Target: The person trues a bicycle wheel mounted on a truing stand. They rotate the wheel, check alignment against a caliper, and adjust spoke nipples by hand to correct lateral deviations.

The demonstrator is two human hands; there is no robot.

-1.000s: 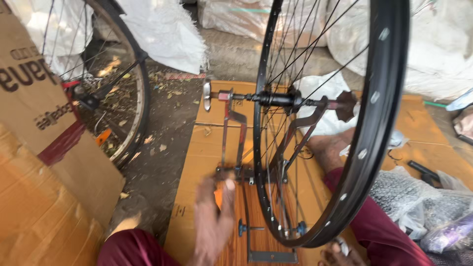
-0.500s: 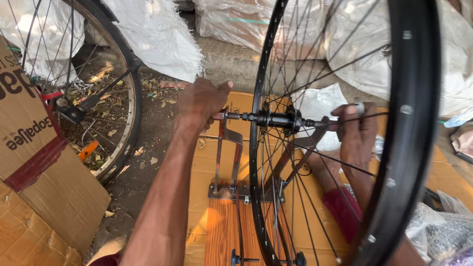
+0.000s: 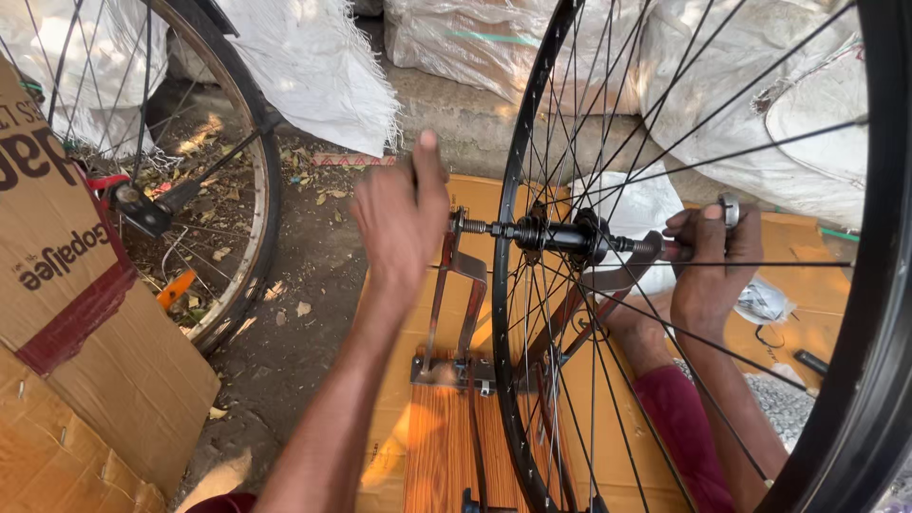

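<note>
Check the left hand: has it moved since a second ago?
Yes. The left hand rose from low beside the truing stand's base to the left end of the wheel's axle.

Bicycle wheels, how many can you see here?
2. One black-rimmed wheel stands in a metal stand at the middle and right, with the left hand and right hand at its axle ends. Another wheel is at upper left. More may lie out of view.

We count two wheels: one (image 3: 703, 285) mounted in the stand (image 3: 456, 313), a second (image 3: 190, 190) well left of it. Two hands, the left (image 3: 399, 223) and the right (image 3: 708, 266), flank the stand. Behind it lie several white sacks (image 3: 589, 57); left of it, one cardboard box (image 3: 76, 313).
</note>
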